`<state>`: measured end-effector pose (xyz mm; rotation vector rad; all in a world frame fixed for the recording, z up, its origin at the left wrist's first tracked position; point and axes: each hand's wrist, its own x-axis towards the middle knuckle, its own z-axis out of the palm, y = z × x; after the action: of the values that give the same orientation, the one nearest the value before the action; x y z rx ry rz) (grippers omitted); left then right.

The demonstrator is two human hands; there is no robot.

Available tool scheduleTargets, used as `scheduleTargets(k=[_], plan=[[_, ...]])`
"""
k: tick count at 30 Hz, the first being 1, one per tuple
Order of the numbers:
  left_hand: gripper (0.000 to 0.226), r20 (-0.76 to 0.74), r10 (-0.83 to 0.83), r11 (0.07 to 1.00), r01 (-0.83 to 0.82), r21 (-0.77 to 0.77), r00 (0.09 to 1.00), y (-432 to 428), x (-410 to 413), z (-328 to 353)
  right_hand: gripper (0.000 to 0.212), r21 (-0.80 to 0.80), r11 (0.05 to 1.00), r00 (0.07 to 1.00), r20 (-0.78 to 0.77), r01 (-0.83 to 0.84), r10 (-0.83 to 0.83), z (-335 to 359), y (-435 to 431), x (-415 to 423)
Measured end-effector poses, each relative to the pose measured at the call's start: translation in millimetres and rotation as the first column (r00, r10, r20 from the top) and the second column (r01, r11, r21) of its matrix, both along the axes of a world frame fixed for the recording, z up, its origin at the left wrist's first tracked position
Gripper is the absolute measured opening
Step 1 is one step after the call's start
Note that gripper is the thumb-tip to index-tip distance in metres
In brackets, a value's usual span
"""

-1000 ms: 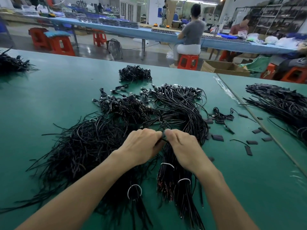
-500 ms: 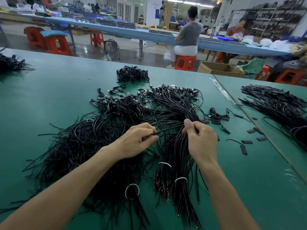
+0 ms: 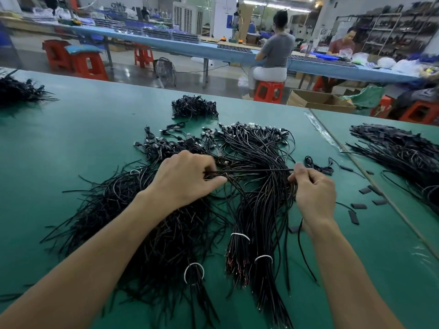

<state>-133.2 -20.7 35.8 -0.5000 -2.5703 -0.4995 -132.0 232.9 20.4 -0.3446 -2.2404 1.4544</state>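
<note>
Tabletop (image 3: 71,138) green, workshop benches (image 3: 190,47) at twelve o'clock; one black wire (image 3: 249,170) runs taut nine to three above the cable heap (image 3: 261,210), left hand (image 3: 187,179) and right hand (image 3: 313,193) fingers pinching its ends.

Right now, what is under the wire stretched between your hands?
The heap of black cables lies under the wire that the left hand and right hand pinch. The green table beneath the heap is covered there.

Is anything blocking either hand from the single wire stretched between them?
Nothing visible does. The left hand and the right hand each pinch one end of the wire, which runs straight between them over the heap of wires.
</note>
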Motion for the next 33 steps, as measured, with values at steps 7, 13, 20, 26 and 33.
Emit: scheduleTargets(k=[7,13,20,26,33], plan=[[0.038,0.259,-0.103,0.896,-0.024,0.444,0.961,-14,-14,-23,0.042,0.064,0.996,0.998,0.008,0.066,-0.066,-12,18,7],[0.04,0.089,-0.256,0.706,0.123,0.698,0.963,4,13,-11,0.043,0.064,0.997,0.996,0.066,0.049,-0.054,-26,15,6],[0.044,-0.054,-0.11,0.926,0.122,0.357,0.992,4,21,10,0.036,0.512,0.835,0.954,0.296,-0.201,0.048,-20,-1,9],[0.041,0.014,-0.013,0.99,0.011,0.141,1.0,15,16,-1,0.04,0.33,0.743,0.799,0.062,-0.582,0.598,5,-53,31],[0.039,0.173,-0.224,0.88,0.123,0.458,0.959,2,21,10,0.036,0.064,0.939,0.913,-0.223,-0.337,0.343,19,-46,28]])
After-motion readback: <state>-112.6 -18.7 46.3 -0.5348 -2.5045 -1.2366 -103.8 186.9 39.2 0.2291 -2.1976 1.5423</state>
